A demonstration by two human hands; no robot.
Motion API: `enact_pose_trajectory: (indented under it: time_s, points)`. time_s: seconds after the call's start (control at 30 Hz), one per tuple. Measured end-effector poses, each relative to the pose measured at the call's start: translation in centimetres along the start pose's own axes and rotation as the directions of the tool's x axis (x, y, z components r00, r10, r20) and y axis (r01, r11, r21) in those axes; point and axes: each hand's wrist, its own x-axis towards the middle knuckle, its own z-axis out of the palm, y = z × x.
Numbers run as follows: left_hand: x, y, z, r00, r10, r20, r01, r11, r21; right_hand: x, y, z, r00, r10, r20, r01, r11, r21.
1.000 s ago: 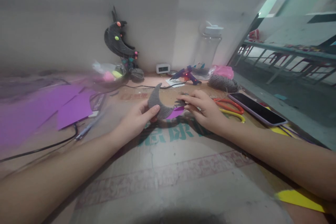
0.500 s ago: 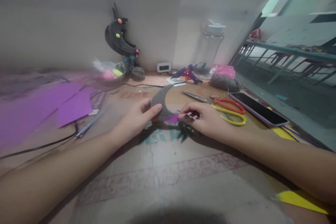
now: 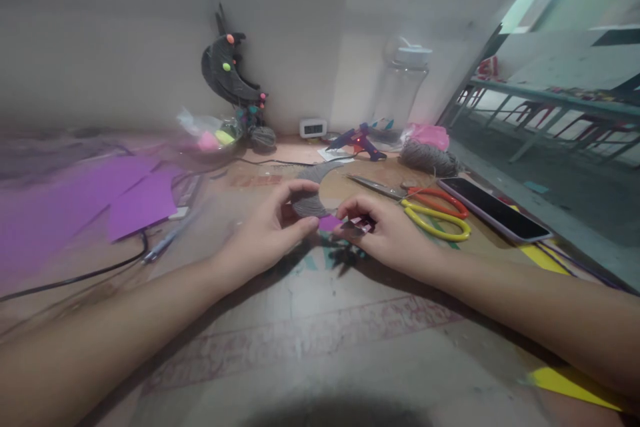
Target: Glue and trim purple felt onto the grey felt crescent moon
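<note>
A crescent (image 3: 309,205) wrapped in grey yarn, with a bare purple part (image 3: 329,223) at its lower end, is held just above the cardboard. My left hand (image 3: 280,220) grips its left side, fingers over the far edge and thumb along the near one. My right hand (image 3: 383,227) is closed in a pinch close to the purple part. In its fingers is a small dark, shiny piece with pinkish patches (image 3: 361,223), mostly hidden, whose kind I cannot make out. Right of it lie scissors (image 3: 435,213) with one orange and one yellow handle.
Behind stand a glue gun (image 3: 357,141) with a lit red light, a small white clock (image 3: 313,127) and a clear bottle (image 3: 403,90). A dark decorated crescent (image 3: 220,73) stands by the wall. Purple sheets (image 3: 143,200) lie left; grey yarn (image 3: 429,157) and a phone (image 3: 493,208) lie right.
The crescent has tipped, its upper tip now pointing further right. My left hand has shifted its grip, fingers now over the far edge and thumb lower. My right hand has moved slightly, still pinching.
</note>
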Motion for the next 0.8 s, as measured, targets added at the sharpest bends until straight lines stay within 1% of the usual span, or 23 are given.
enact_pose_trajectory:
  time_s: [0.03,0.1,0.13,0.2,0.3,0.37,0.43,0.67,0.8]
  points:
    - [0.0,0.1,0.0,1.0,-0.011,0.011,0.011,1.0,-0.024,0.0,0.3,-0.4,0.997,-0.078,-0.013,0.077,0.995,-0.063]
    - [0.0,0.3,0.1,0.999,-0.038,0.034,0.041,0.996,-0.078,0.2,0.8,-1.3,0.971,-0.239,-0.03,0.23,0.957,-0.176]
    - [0.0,0.4,0.2,0.998,-0.049,0.043,0.053,0.994,-0.097,0.3,1.0,-1.7,0.954,-0.299,-0.032,0.285,0.933,-0.219]
    - [0.0,0.5,0.2,0.997,-0.059,0.043,0.063,0.993,-0.097,0.5,1.4,-2.1,0.933,-0.359,-0.017,0.34,0.895,-0.289]
    - [-0.1,0.6,0.2,0.997,-0.067,0.04,0.069,0.996,-0.059,0.7,1.7,-2.0,0.929,-0.367,0.054,0.356,0.842,-0.406]
    - [-0.1,0.5,0.1,0.995,-0.079,0.061,0.083,0.994,-0.065,0.8,1.9,-1.8,0.924,-0.373,0.083,0.367,0.81,-0.458]
    - [-0.2,0.5,0.1,0.993,-0.091,0.08,0.098,0.991,-0.088,0.7,2.0,-1.7,0.917,-0.392,0.077,0.38,0.793,-0.476]
    - [-0.1,0.6,0.2,0.993,-0.086,0.075,0.094,0.991,-0.098,0.7,2.0,-1.7,0.884,-0.462,0.077,0.434,0.746,-0.505]
    - [-0.1,0.6,0.2,0.994,-0.087,0.072,0.093,0.992,-0.085,0.7,2.0,-1.6,0.882,-0.463,0.082,0.435,0.736,-0.519]
